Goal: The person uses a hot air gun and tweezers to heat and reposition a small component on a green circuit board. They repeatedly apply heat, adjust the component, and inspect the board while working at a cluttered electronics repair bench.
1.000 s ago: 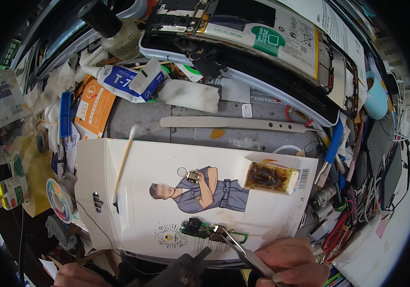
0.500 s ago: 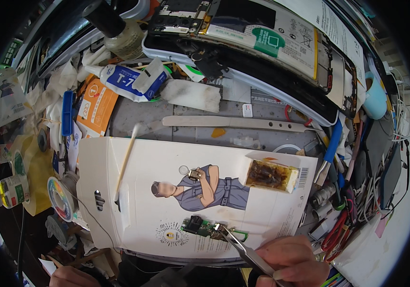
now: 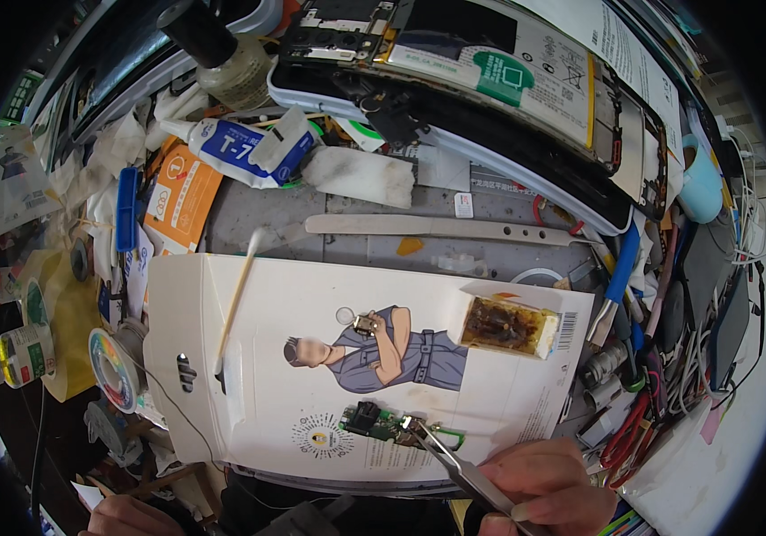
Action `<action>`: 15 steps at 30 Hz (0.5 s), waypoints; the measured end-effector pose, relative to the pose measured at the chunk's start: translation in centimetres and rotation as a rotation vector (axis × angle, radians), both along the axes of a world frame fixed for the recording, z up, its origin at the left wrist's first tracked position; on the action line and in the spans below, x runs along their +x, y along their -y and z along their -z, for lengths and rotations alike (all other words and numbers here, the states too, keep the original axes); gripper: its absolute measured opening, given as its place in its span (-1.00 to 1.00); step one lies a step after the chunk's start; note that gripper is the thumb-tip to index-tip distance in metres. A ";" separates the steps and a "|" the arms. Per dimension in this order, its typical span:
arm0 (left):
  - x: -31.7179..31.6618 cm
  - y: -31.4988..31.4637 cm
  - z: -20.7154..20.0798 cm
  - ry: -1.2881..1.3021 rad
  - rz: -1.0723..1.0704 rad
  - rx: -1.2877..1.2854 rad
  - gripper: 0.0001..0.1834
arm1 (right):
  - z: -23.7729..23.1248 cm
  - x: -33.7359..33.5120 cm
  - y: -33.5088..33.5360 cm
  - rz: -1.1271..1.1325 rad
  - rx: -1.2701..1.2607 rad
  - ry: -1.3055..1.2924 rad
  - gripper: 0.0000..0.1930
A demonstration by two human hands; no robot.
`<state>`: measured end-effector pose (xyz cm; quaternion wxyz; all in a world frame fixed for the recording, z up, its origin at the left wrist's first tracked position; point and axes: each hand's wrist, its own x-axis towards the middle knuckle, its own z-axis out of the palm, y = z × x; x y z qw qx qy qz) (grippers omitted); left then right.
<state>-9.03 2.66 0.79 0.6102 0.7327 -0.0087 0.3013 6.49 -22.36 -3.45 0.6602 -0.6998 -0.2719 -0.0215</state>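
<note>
My right hand, at the lower right, is closed round a pair of metal tweezers. Their tips touch a metal part near the right end of a small green circuit board, which has a black component on its left half. The board lies on a flattened white box printed with a figure with folded arms. At the bottom left edge my left hand shows only curled fingers; whatever it may hold is hidden. Between the hands, a dark grey blurred object juts in from the lower edge.
On the box lie a cotton swab and a small tray of brown flux-like residue. Beyond it are a flat metal tool and an opened phone. A wire spool stands left; cables and tools crowd the right.
The dark grey object at the lower edge has shifted slightly left. My right hand, the tweezers and the board stay nearly still.
</note>
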 end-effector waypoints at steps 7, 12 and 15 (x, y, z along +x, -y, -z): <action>0.0 -0.2 0.3 0.021 0.010 0.000 -0.47 | -0.1 0.2 0.0 -0.008 -0.010 0.013 -0.72; 0.0 -0.1 0.2 0.007 -0.013 -0.002 -0.47 | -0.2 0.3 0.0 -0.019 -0.025 0.011 -0.72; 0.0 -0.1 0.2 -0.002 -0.005 0.000 -0.47 | 0.0 0.3 -0.1 -0.008 -0.004 0.026 -0.72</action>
